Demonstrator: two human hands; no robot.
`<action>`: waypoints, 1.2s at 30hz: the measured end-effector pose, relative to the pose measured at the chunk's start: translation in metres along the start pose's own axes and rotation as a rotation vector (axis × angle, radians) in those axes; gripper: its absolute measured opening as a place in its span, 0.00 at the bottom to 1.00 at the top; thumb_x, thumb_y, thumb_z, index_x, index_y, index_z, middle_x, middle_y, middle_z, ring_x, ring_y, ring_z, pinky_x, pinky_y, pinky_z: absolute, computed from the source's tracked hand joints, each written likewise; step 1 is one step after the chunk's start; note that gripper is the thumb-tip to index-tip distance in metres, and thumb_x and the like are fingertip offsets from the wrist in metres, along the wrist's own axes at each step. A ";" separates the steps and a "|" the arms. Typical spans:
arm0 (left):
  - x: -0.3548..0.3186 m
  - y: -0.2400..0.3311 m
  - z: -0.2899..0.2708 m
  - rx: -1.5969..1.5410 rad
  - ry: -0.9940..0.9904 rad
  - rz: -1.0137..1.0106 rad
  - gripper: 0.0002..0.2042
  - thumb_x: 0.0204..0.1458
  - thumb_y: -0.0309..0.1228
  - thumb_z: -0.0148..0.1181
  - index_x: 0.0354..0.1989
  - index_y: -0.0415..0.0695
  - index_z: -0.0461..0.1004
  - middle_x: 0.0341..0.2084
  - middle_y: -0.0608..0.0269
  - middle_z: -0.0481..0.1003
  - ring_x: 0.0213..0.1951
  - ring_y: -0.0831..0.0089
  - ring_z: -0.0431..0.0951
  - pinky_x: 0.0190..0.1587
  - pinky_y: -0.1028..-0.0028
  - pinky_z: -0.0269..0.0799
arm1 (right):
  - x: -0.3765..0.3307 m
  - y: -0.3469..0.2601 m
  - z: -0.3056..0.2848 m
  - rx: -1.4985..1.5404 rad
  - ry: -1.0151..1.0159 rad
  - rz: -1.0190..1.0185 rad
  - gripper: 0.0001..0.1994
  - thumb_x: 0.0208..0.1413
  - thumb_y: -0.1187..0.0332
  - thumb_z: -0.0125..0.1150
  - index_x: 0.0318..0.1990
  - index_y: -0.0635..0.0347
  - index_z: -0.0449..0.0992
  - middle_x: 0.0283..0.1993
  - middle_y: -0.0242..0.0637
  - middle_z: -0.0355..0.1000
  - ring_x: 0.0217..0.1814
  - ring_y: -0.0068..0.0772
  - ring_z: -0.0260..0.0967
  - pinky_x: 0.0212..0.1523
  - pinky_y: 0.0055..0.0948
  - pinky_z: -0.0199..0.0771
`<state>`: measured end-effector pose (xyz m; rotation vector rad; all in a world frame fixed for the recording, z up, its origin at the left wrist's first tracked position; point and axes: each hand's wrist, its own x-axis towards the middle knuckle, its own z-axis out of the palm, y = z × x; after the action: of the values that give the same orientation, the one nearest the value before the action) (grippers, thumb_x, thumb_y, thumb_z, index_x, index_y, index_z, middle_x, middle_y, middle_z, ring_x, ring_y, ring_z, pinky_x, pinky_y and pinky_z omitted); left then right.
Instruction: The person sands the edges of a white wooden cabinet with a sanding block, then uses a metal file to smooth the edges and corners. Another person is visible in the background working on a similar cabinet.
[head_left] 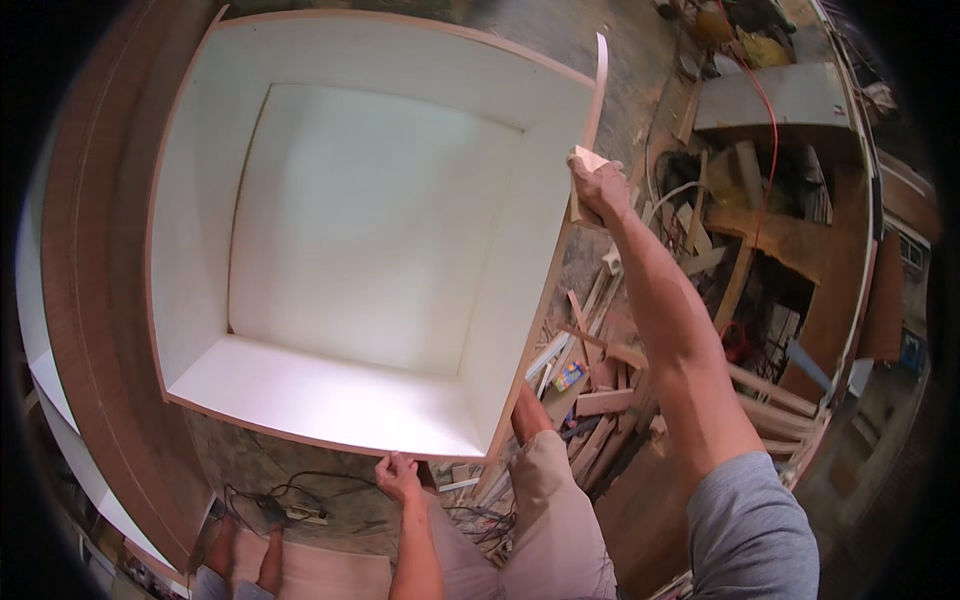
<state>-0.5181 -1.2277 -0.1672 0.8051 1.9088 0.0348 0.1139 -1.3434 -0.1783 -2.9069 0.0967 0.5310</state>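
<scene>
A large open cabinet box [360, 220], white inside with thin brown edges, fills the upper middle, its open side facing me. My left hand [399, 476] is closed on the box's near edge, fingers over the rim. On the box's right side my right hand [603, 190] is wrapped round a pale wooden block [590, 158], which lies against the outer edge. The hand covers the block's middle. Just beyond that hand, a thin curved strip [600, 75] sticks up at the box's far right corner.
Wood offcuts [605, 402] and a small colourful packet [569, 376] litter the floor at right. Beyond stand a brown wooden cabinet frame [790, 235] and a red cable [770, 110]. A long brown panel [110, 250] runs along the left. Another person's legs [270, 560] show at lower left, near black cables [300, 490].
</scene>
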 end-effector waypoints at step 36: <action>-0.038 0.039 0.108 0.511 0.628 0.470 0.19 0.60 0.37 0.61 0.53 0.37 0.68 0.47 0.49 0.71 0.50 0.55 0.71 0.57 0.62 0.67 | 0.098 -0.055 -0.101 -0.402 -0.302 -0.565 0.42 0.53 0.37 0.56 0.58 0.72 0.61 0.54 0.62 0.68 0.56 0.60 0.71 0.55 0.48 0.70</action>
<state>-0.4002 -1.2523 -0.1749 1.7406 2.2948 0.1002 0.2455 -1.3117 -0.1113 -2.9599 -0.9368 0.9470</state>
